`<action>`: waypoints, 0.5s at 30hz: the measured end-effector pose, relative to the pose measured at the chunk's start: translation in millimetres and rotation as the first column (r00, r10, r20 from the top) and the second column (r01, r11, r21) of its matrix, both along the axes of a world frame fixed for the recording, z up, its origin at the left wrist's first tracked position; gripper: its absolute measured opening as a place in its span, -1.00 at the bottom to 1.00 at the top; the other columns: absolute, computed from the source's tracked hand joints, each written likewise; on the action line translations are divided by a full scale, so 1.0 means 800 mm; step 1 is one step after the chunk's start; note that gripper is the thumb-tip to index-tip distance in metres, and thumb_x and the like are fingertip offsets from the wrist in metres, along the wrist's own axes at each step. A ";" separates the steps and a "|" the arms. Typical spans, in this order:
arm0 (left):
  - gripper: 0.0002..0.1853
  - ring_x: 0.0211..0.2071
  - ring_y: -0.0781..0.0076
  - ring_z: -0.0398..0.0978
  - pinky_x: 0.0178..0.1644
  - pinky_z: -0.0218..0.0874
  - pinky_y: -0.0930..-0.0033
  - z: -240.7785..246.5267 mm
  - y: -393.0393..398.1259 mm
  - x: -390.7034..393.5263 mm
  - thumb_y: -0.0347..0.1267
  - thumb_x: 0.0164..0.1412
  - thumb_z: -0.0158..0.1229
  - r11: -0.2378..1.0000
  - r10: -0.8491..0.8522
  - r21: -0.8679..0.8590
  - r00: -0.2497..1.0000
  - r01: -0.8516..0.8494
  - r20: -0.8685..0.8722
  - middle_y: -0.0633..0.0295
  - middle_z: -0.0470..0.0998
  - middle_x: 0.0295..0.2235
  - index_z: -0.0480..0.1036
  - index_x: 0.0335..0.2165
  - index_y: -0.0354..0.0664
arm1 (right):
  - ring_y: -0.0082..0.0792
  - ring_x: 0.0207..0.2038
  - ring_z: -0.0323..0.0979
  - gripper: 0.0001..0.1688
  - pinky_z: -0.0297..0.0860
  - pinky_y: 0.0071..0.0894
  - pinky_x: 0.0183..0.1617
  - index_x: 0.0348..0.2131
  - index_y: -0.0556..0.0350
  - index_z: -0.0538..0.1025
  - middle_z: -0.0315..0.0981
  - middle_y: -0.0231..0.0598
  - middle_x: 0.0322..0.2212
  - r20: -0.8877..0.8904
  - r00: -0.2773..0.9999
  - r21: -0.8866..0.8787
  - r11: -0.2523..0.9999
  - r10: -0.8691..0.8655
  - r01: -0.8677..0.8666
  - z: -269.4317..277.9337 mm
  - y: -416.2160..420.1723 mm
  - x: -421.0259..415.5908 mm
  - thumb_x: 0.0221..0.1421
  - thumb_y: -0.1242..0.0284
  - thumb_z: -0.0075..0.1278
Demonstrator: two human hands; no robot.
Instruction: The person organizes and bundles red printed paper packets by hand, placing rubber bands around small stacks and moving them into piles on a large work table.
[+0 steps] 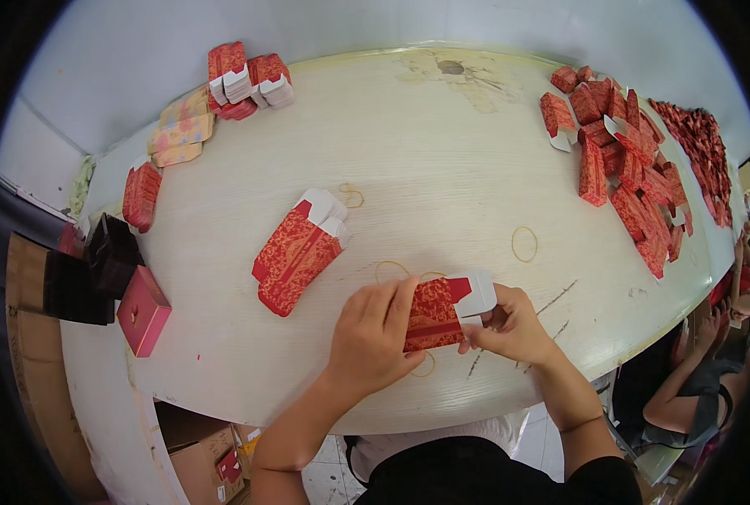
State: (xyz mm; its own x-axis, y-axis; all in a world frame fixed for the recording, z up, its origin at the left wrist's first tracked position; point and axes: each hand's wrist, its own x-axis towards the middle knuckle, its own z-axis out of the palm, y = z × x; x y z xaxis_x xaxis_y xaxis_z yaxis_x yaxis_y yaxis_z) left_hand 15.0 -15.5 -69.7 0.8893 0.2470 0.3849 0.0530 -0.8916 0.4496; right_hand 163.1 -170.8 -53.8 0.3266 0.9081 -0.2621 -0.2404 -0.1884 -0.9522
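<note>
A small red-and-gold patterned carton (437, 315) with white end flaps lies between my two hands near the table's front edge. My left hand (375, 331) grips its left end, fingers over the top and thumb at the lower edge. At its right end, my right hand (507, 322) has thumb and fingers on the white flaps, one of which stands out at the top. Left of my hands lies a stack of flat red cartons (302, 255) with white flaps. Yellow rubber bands (524, 245) lie on the table around the carton, partly hidden by my hands.
A pile of folded red cartons (627, 164) fills the right side. More flat carton stacks (228, 79) stand at the back left, beside yellowish cartons (182, 129). A pink box (143, 312) and black boxes (111, 255) sit at left. Another person (690, 391) is at far right.
</note>
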 end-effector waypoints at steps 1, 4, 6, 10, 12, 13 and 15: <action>-0.14 -0.23 0.12 0.38 -0.13 0.24 0.20 0.000 -0.002 0.000 -0.35 -0.46 0.38 1.000 -0.011 -0.012 1.000 0.011 -0.007 0.06 0.37 -0.17 0.27 -0.04 -0.29 | -0.50 -0.32 0.48 -0.63 0.39 -0.57 -0.27 -0.12 0.32 0.38 0.46 -0.27 -0.42 0.042 0.998 0.052 0.998 -0.036 0.033 -0.004 0.001 -0.001 0.01 0.64 -0.03; -0.18 -0.27 0.12 0.43 -0.20 0.29 0.21 -0.003 -0.010 0.000 -0.35 -0.42 0.38 0.996 -0.055 -0.066 0.999 0.054 -0.002 0.05 0.42 -0.23 0.29 -0.05 -0.28 | -0.44 -0.20 0.43 -0.64 0.34 -0.46 -0.12 -0.13 0.29 0.39 0.45 -0.19 -0.33 0.100 0.980 0.248 0.958 -0.173 0.144 -0.021 0.005 -0.009 0.03 0.52 -0.01; -0.22 -0.32 0.13 0.46 -0.26 0.32 0.24 -0.011 -0.015 -0.001 -0.36 -0.39 0.38 0.987 -0.099 -0.126 0.994 0.104 0.046 0.04 0.45 -0.28 0.30 -0.07 -0.28 | -0.39 -0.13 0.38 -0.62 0.29 -0.37 -0.01 -0.14 0.28 0.40 0.44 -0.11 -0.27 0.053 0.955 0.414 0.877 -0.292 0.245 -0.021 0.013 -0.017 0.06 0.42 -0.01; -0.33 -0.44 0.18 0.48 -0.38 0.33 0.30 -0.012 -0.028 0.001 -0.34 -0.29 0.34 0.929 -0.155 -0.331 0.986 0.165 0.054 0.09 0.47 -0.40 0.32 -0.12 -0.33 | -0.34 -0.15 0.37 -0.66 0.30 -0.33 -0.02 -0.22 0.27 0.41 0.43 -0.16 -0.30 0.030 0.951 0.512 0.821 -0.309 0.251 -0.041 0.008 -0.027 0.14 0.33 -0.12; -0.29 -0.44 0.13 0.48 -0.41 0.34 0.31 -0.019 -0.033 0.000 -0.32 -0.31 0.37 0.930 -0.149 -0.336 0.989 0.148 0.024 0.04 0.47 -0.39 0.32 -0.11 -0.31 | -0.36 -0.16 0.37 -0.75 0.33 -0.34 -0.07 -0.26 0.24 0.40 0.43 -0.16 -0.30 -0.221 0.920 0.367 0.847 -0.322 0.385 -0.043 0.008 -0.033 0.15 0.39 -0.15; -0.28 -0.47 0.14 0.48 -0.43 0.33 0.31 -0.019 -0.035 0.001 -0.31 -0.32 0.37 0.943 -0.141 -0.303 0.990 0.140 0.020 0.04 0.47 -0.40 0.31 -0.10 -0.32 | -0.37 -0.16 0.38 -0.79 0.35 -0.35 -0.09 -0.28 0.22 0.40 0.43 -0.16 -0.30 -0.344 0.878 0.280 0.856 -0.333 0.434 -0.043 0.008 -0.034 0.15 0.43 -0.17; -0.27 -0.51 0.16 0.47 -0.46 0.32 0.31 -0.018 -0.038 0.002 -0.29 -0.32 0.36 0.965 -0.121 -0.235 0.993 0.120 0.009 0.06 0.46 -0.43 0.31 -0.10 -0.34 | -0.39 -0.17 0.38 -0.85 0.37 -0.37 -0.12 -0.30 0.19 0.38 0.43 -0.16 -0.30 -0.439 0.851 0.271 0.861 -0.287 0.430 -0.040 0.012 -0.029 0.15 0.49 -0.19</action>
